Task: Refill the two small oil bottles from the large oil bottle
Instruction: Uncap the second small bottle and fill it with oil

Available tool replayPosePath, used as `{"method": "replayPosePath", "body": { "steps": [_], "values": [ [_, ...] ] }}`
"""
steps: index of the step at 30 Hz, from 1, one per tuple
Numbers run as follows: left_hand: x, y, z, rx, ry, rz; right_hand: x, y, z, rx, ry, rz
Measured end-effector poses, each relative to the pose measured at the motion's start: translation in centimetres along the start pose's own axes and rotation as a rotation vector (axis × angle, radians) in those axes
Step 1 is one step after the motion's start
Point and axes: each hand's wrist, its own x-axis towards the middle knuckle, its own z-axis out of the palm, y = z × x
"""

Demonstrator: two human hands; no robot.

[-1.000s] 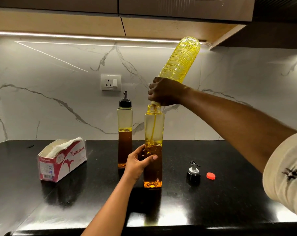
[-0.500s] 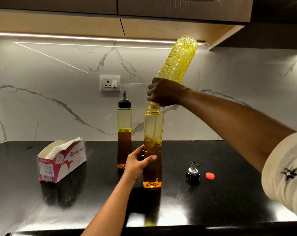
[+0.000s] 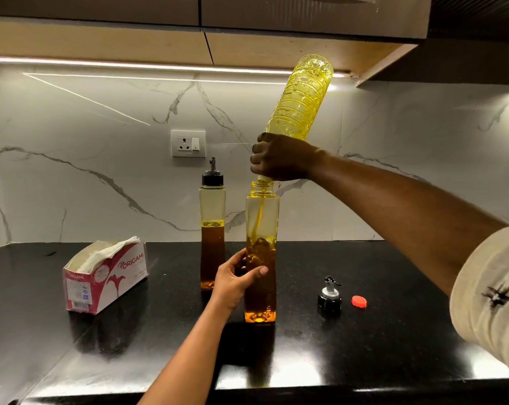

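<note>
My right hand (image 3: 279, 157) grips the neck of the large ribbed yellow oil bottle (image 3: 301, 97), tipped mouth-down over an uncapped small bottle (image 3: 262, 217). A thin stream of oil runs down into it; the amber oil stands a little above half height and bubbles at the surface. My left hand (image 3: 235, 280) holds this small bottle around its lower half on the black counter (image 3: 379, 340). A second small bottle (image 3: 213, 229) with a black pourer cap stands just behind and to the left, about half full.
The removed black pourer cap (image 3: 330, 298) and a red cap (image 3: 359, 301) lie to the right of the bottles. A tissue box (image 3: 104, 277) sits at the left. Wall cabinets hang overhead close to the raised bottle's base. A wall socket (image 3: 188, 143) is behind.
The oil level in the uncapped small bottle has risen slightly. Both hands and the tipped large bottle have stayed almost still.
</note>
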Motion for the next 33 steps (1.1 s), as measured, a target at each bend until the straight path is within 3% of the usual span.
{"method": "replayPosePath", "body": {
  "steps": [33],
  "values": [
    [0.1,-0.2,-0.2,-0.004,-0.009,-0.004,0.3,-1.0,-0.1,-0.241,-0.010,-0.015]
  ]
}}
